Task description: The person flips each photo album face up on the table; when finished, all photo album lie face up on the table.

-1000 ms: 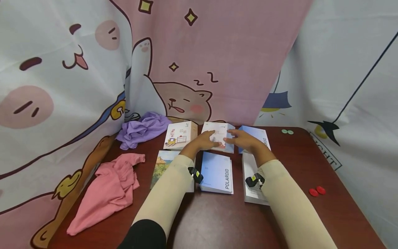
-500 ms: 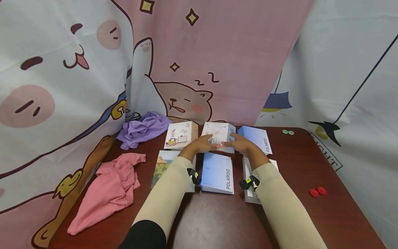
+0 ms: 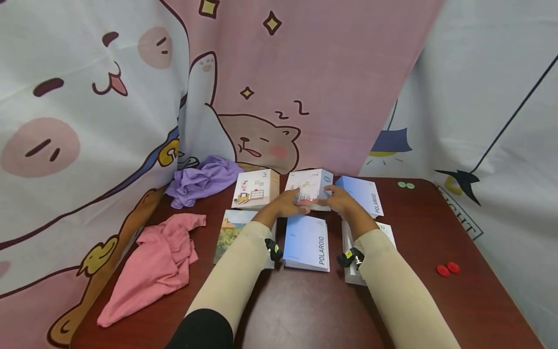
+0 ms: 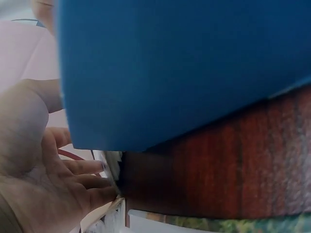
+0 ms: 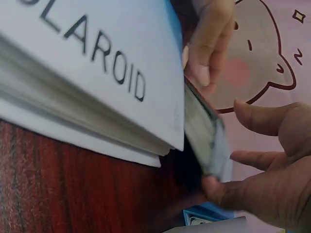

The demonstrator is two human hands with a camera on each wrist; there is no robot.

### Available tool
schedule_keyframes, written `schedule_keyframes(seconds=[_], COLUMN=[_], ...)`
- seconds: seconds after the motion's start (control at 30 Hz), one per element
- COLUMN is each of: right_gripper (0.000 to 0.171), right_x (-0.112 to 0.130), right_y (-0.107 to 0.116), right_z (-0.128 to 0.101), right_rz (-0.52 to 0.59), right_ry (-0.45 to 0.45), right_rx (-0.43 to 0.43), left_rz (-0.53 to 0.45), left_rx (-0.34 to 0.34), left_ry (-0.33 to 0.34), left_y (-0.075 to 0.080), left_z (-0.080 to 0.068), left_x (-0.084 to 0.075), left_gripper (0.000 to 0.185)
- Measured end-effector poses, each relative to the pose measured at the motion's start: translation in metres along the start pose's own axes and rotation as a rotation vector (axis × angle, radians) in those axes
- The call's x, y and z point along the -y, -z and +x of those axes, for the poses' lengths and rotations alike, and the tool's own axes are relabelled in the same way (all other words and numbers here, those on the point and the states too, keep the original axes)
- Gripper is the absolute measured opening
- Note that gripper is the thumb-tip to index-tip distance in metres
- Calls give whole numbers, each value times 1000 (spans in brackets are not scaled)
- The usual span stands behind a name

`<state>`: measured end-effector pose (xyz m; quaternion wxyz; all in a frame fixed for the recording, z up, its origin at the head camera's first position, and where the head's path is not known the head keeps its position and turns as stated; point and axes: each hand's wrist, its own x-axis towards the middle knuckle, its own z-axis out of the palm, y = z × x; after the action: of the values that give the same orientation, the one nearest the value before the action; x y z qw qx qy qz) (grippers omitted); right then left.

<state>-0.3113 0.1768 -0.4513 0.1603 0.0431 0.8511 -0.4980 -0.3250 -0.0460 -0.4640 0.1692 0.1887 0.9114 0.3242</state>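
Observation:
At the back middle of the table lies a thick white album with a small printed drawing and a bluish side. My left hand holds its left side, thumb toward the near edge; in the left wrist view the fingers reach its edge. On the opposite side my right hand grips it, a fingertip pressing the page edge in the right wrist view. The near edge looks slightly raised. Just in front lies a blue POLAROID album, whose blue side fills much of the left wrist view.
A cream album and another blue one flank it. A landscape-covered album and a white one lie under the forearms. Purple cloth, pink cloth, green discs and red discs are around.
Both hands have closed in on the white album from its two sides, the right hand moving left and down. The album's near edge has risen slightly.

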Motion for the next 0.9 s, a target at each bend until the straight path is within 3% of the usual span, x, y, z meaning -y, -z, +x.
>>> schedule_keyframes(seconds=[0.2,0.53,0.7,0.9], right_gripper=[77,73,61,59], right_x=[2,7,5,3], right_y=[7,23,25,21], right_z=[-5,-14,-14,-12], right_rz=[166,450,509,465], right_ry=[68,289,341,335], right_rx=[-34,-25,10,3], left_rz=[-31,-148,-177,-217], left_rx=[33,32,-8,-70], left_ry=[-49,-232,-267,-277], left_y=[4,13,9,3], left_z=[3,5,9,10], left_x=[-7,-37,-42,-46], left_gripper=[100,103,106,119])
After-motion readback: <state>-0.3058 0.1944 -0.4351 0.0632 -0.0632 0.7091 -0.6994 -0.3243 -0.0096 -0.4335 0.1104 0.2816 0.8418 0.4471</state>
